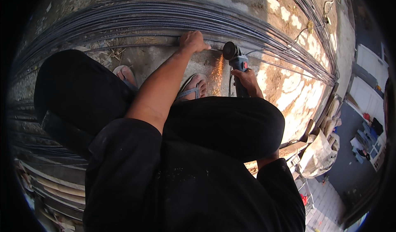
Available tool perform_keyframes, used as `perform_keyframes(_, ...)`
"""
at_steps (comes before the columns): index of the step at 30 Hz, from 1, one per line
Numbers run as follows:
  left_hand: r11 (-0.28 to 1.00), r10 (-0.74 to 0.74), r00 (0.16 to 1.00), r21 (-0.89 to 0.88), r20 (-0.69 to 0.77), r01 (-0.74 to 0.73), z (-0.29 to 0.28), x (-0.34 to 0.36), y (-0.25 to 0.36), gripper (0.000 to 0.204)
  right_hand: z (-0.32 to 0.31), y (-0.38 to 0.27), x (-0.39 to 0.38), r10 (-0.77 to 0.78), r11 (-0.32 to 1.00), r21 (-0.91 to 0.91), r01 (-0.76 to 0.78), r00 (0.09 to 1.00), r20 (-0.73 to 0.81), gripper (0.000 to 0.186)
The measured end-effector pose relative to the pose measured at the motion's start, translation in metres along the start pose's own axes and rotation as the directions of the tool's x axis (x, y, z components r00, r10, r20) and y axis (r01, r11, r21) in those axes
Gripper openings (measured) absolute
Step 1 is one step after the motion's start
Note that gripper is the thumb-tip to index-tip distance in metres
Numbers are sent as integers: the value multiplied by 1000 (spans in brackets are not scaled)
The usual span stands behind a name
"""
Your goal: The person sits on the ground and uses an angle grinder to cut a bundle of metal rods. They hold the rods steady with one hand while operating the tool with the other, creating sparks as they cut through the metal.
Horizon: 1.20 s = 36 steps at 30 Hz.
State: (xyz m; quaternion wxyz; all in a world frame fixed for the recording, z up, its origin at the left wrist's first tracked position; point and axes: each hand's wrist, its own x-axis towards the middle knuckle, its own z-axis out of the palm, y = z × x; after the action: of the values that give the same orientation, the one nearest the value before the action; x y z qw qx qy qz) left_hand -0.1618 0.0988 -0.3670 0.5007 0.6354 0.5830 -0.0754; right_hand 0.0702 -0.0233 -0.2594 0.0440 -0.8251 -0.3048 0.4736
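My left hand is closed around a thin steel rod lying in front of a long bundle of rebar. My right hand grips a dark blue angle grinder, its disc at the rod just right of my left hand. Orange sparks spray down from the disc, close by my sandalled right foot. A cord runs from near the grinder toward the upper right.
My left foot is at the left. More bars run along the upper right, near cables. Sacks and boards lie at the lower right, beside a darker paved area with scattered items. Stacked long pieces are at the lower left.
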Motion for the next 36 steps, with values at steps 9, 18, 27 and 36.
perform_keyframes(9, 1000, 8, 1000, 25, 9, -8, 1, 3, 0, 64, -2, 14, 17, 19, 997, -80, -20, 1000, -13, 39)
perform_keyframes(18, 1000, 11, 999, 21, 31, -12, -3, 0, 2, 65, -2, 8, 16, 73, 997, -24, -72, 997, 32, 41)
perform_keyframes(27, 999, 16, 1000, 28, 21, -17, 0, 3, -1, 66, -9, 4, 2, -29, 999, -30, 32, 996, 88, 43)
perform_keyframes(36, 1000, 13, 998, 19, 63, -14, -1, 7, -2, 67, -4, 0, 12, 4, 998, -65, -4, 1000, -5, 46)
